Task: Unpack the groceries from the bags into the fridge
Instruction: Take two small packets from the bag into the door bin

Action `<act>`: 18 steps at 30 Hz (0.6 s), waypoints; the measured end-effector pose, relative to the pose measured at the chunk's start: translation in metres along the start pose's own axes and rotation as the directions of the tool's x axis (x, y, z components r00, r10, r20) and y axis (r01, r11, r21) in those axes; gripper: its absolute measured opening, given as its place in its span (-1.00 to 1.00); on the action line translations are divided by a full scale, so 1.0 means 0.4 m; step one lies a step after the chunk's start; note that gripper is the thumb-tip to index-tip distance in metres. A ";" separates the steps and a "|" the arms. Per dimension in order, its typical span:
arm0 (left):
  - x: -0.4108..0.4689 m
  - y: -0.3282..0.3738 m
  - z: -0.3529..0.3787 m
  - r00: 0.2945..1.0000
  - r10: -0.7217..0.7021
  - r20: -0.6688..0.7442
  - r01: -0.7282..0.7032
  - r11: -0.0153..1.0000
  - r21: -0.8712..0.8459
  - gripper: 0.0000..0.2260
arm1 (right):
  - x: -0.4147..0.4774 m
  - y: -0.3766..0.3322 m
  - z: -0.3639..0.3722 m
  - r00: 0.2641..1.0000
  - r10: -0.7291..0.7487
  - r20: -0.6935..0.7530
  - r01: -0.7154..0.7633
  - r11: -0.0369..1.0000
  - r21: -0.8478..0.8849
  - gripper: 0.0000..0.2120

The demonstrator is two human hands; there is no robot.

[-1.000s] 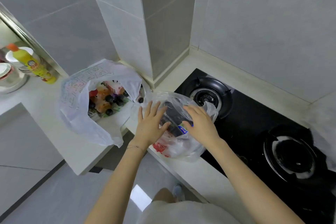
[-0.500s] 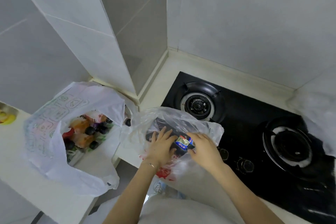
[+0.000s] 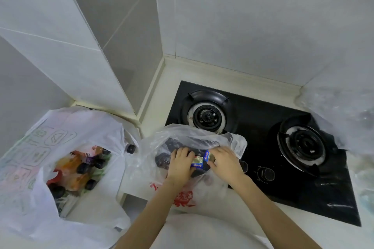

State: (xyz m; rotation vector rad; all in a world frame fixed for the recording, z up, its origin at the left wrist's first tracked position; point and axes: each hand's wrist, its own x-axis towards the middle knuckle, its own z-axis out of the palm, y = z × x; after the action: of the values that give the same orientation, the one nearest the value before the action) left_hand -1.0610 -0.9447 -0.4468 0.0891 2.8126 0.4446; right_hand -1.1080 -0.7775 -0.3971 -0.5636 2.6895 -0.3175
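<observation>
Reaching into the clear bag [image 3: 188, 147] at the counter's [image 3: 162, 95] front edge, left hand [image 3: 180, 164] and right hand [image 3: 224, 162] both curl fingers around a small packet [image 3: 199, 161]; white bag [image 3: 60, 159] sits at the left edge.

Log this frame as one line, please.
stage: unpacking | left hand: on packet | right hand: on packet | clear bag: open beside stove | fridge: unseen

1. One head-worn wide-angle view only; it looks forward and steeply down from above the counter [image 3: 157, 95].
2. It faces a tiled wall corner filling the upper frame, lines bowed by the lens.
3. It sits close: both forearms enter from the bottom edge, the stove [image 3: 283, 168] at centre right.
</observation>
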 end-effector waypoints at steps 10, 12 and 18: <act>-0.056 -0.027 -0.061 0.980 -0.195 0.030 0.186 0.865 -0.466 -0.72 | 0.035 -0.009 0.082 0.993 0.067 0.095 -0.041 0.967 -0.252 -0.38; -0.064 -0.035 -0.065 0.977 -0.211 0.021 0.186 0.808 -0.560 -0.70 | 0.038 -0.010 0.087 0.993 0.076 0.091 -0.049 0.961 -0.273 -0.39; -0.088 -0.058 -0.089 0.968 -0.250 -0.020 0.145 0.625 -0.767 -0.68 | 0.043 -0.020 0.080 0.997 0.048 0.057 -0.035 0.978 -0.204 -0.54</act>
State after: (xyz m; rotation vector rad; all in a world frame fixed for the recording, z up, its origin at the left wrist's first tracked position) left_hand -1.0383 -0.9809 -0.4121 -0.4440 2.4420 1.5776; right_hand -1.1071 -0.7964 -0.4291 -0.5647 2.6867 -0.0129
